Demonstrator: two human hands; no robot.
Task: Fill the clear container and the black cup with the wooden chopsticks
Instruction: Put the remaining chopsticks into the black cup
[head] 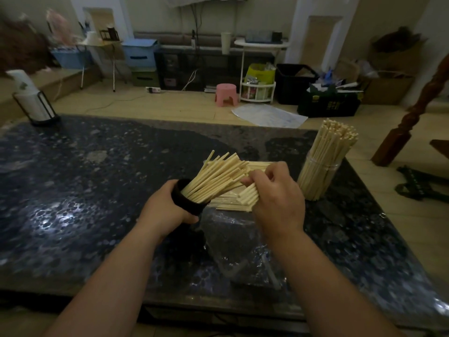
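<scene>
Wooden chopsticks [227, 203]: loose pile left on tabletop [97, 178]
Clear container [320, 176]: packed full, seemingly done
Black cup [188, 201]: tilted, partly filled
Left hand [167, 210]: grips the cup
Right hand [279, 198]: pinches a bundle

A lived-in home room: a pink plastic stool [226, 93], blue storage bins [139, 52], a white side table [261, 43] and cardboard boxes [386, 87] line the far wall, a power strip [153, 89] lies on the wooden floor [145, 103], and a turned wooden post [413, 113] stands beside the speckled stone tabletop [97, 178].
</scene>
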